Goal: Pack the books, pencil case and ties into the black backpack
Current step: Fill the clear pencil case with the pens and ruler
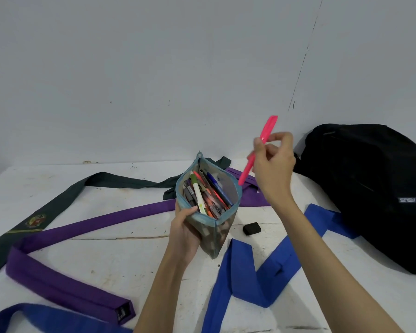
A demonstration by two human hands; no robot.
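Observation:
My left hand grips a camouflage pencil case with a light blue rim, held upright and wide open, with several pens inside. My right hand pinches a pink highlighter, tilted, its lower tip just above the case's right rim. The black backpack lies on the table at the right, against the wall. A dark green tie with a crest, a purple tie and a blue tie are spread over the white table. No books are in view.
A small black eraser lies on the white table just right of the pencil case. A grey wall stands right behind the table. Another stretch of the blue tie curls at the table's near left edge.

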